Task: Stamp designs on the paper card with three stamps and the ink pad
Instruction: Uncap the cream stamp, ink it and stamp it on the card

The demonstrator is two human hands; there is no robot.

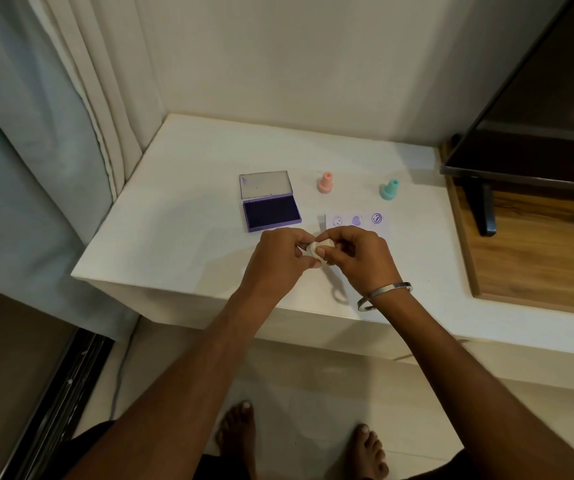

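Note:
Both hands meet over the white table's front. My left hand (280, 256) and my right hand (355, 252) together grip a small white stamp (316, 248), mostly hidden by fingers. Just behind them lies the paper card (358, 221) with three purple prints on it. The purple ink pad (271, 212) lies open to the left of the card, lid folded back. A pink stamp (325, 182) and a teal stamp (389, 189) stand upright behind the card.
The white table (181, 209) ends in a front edge near my wrists. A dark screen on a stand (528, 133) sits on a wooden surface (535, 251) at the right. Curtains (53, 133) hang at the left. My bare feet show on the floor below.

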